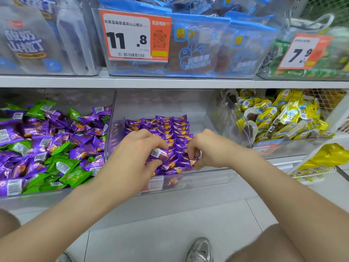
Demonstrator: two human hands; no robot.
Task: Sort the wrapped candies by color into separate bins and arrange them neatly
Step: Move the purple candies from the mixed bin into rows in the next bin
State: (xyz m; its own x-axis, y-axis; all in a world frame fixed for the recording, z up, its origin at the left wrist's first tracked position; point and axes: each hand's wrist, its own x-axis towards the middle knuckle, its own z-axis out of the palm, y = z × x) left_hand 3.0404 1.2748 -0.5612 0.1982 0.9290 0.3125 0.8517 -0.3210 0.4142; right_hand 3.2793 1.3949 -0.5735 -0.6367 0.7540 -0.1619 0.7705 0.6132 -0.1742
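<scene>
Fingers (162, 144) of the left hand (137, 150) were curled round one purple candy (158, 153), held barcode side up just over the front of the middle bin (188, 179). The fingers (189, 153) of the right hand (207, 148) were bent down and pinched the end of a second purple candy (193, 162), which lay at the front right of the middle bin. Both hands were inside the middle bin, close together but not touching.

Behind the hands, further back in the middle bin, the purple rows (170, 125) lay lined up side by side with the picture side up. Just left of the middle bin sat the mixed bin (37, 200), where purple candies and green candies (62, 165) lay in a jumble. Right of the middle bin were yellow snacks (283, 118) — they looked like no part of this job.

The step in hand looked like putting purple candies into the front row and making them neat. The next move would likely need the left hand's candy turned over, so its barcode faced down like the others, and then set flat beside the one the right hand pinched. After that a hand would have to reach left of the middle bin for more purple ones — a big pile was left there. No bin for green alone could be seen.
</scene>
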